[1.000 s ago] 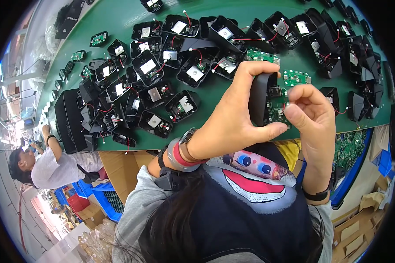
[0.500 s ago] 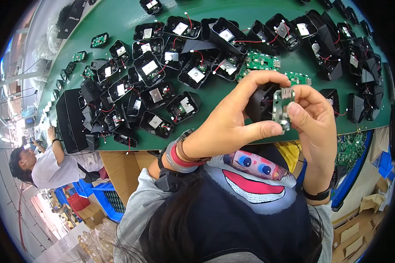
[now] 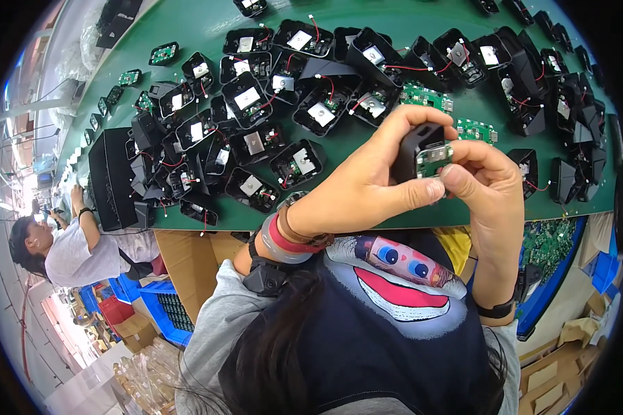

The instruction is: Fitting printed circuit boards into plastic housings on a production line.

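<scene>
Above the table's near edge, my left hand [image 3: 370,180] is wrapped round a small black plastic housing [image 3: 407,153], fingers over its top and thumb below. A green circuit board [image 3: 432,162] with a metal connector sits against the housing's right-hand side. My right hand [image 3: 490,183] pinches the board's edge between thumb and fingers, and my left thumb tip rests beside it. How far the board is inside the housing cannot be made out. Just behind my hands lie two loose green circuit boards [image 3: 477,131] on the green table [image 3: 339,207].
Many open black housings [image 3: 246,99] with boards and red wires cover the table to the left, behind and right. A black box [image 3: 111,181] stands left. A blue bin of boards [image 3: 548,243] is at lower right. Another person [image 3: 76,252] works at far left.
The circuit board has turned from upright to a flatter tilt and moved against the housing. The housing has turned too, with its top now showing. My right fingers have closed in nearer the left thumb.
</scene>
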A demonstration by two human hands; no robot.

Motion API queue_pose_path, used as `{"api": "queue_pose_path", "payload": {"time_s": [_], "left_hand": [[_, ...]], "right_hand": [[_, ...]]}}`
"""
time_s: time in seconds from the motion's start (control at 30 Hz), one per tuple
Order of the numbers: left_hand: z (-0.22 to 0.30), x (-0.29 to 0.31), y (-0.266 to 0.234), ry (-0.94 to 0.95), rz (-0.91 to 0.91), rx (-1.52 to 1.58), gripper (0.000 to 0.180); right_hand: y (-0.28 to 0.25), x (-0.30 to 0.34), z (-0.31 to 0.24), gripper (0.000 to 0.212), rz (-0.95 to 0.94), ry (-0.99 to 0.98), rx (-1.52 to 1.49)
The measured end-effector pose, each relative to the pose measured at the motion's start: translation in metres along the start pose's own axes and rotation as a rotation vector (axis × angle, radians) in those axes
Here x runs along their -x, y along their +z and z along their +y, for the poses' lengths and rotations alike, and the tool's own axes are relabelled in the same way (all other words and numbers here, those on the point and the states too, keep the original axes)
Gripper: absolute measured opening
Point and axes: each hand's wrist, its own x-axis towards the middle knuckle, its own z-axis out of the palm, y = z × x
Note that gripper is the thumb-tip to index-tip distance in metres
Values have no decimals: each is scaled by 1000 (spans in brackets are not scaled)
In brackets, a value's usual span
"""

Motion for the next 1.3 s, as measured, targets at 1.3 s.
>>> {"api": "queue_pose_path", "payload": {"time_s": [1.3], "left_hand": [[23,24,-4,-155,155,271,44]], "right_hand": [[8,21,-5,36,-69,-79,283]]}}
